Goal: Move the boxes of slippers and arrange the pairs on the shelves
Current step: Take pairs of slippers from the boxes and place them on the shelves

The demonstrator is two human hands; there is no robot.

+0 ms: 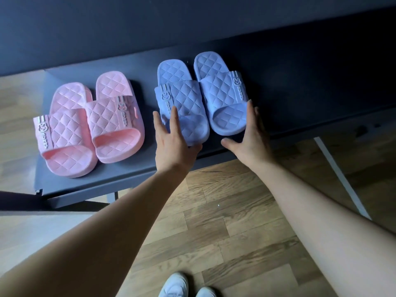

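A pair of purple quilted slippers lies side by side on the dark shelf, toes toward me. My left hand rests with straight fingers on the toe of the left purple slipper, thumb under its front edge. My right hand touches the outer side of the right purple slipper with straight fingers. A pink pair of the same style lies to the left on the same shelf, untouched.
The shelf runs on to the right into shadow, backed by a dark wall. Wooden floor lies below, and my white shoes show at the bottom edge. A pale shelf leg slants down on the right.
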